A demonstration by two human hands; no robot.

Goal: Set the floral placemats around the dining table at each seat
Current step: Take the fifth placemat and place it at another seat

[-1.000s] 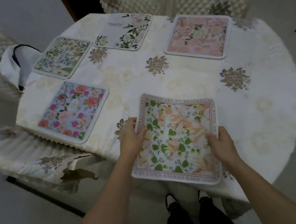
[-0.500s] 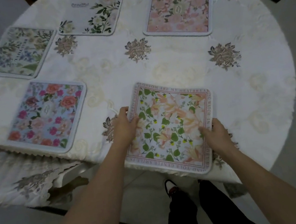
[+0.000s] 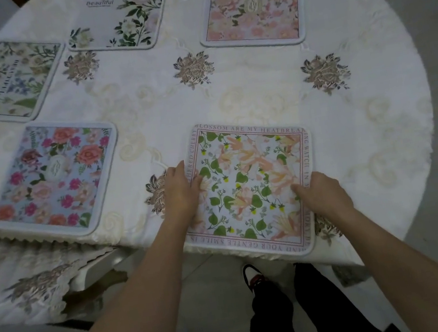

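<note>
Nearest to the camera were the person's dark trousers and one shoe [image 3: 254, 276] on the floor, with both bare forearms reaching out over the table's near rim.

The left hand [image 3: 179, 192] lay palm down on the left border of the leafy placemat [image 3: 248, 178]. Its fingers were pretty straight and close together along that edge, and the thumb sat on the print. The right hand [image 3: 321, 195] was on the right border, a bit closer to the body, thumb pointing in across the mat. Its other fingers were tucked down at the edge, so I couldn't tell if they were pinching the mat or just resting on it.

So the mat sat right between the two hands, both touching it, neither one nearer. It's basically square, no real long axis, but it was turned slightly and its near edge seemed to hang just past the tablecloth [image 3: 256, 82] rim. My guess is the next move was a small push away from the body plus a bit of squaring up.

Further out on the left was the rose placemat [image 3: 53, 177], flat at its seat. Beyond that were the pale blue-green placemat [image 3: 9, 81], the white "Beautiful" placemat [image 3: 119, 15] and the pink placemat [image 3: 251, 8], all flat. The right side looked like it had no mat yet.
</note>
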